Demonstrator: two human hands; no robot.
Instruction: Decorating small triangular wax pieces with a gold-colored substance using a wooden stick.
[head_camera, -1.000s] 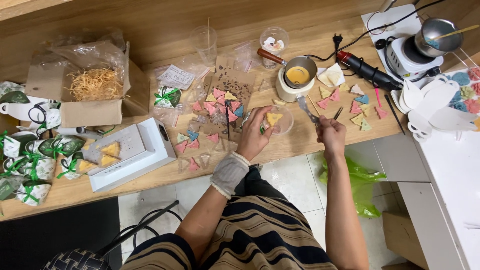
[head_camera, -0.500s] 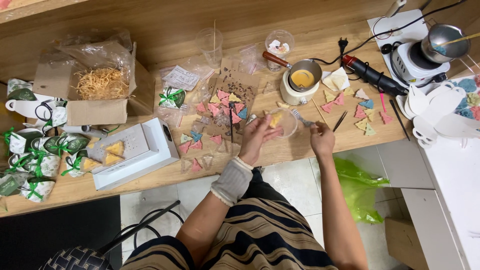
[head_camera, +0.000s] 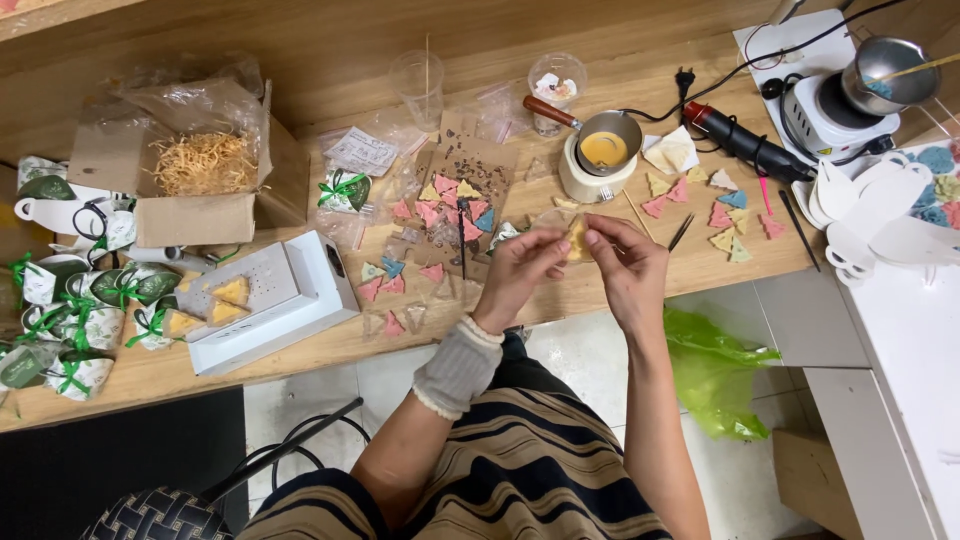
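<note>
A small clear plastic cup (head_camera: 570, 232) sits just right of the frame's centre, above the wooden table edge, pinched between the fingertips of both hands. It is tilted, its open mouth toward the camera. Inside lies a yellow triangular wax piece (head_camera: 577, 237), partly hidden by fingers.

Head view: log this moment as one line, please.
left hand: holds clear mould | right hand: fingers on yellow triangle piece in it | behind: melting pot | wooden bench
</note>
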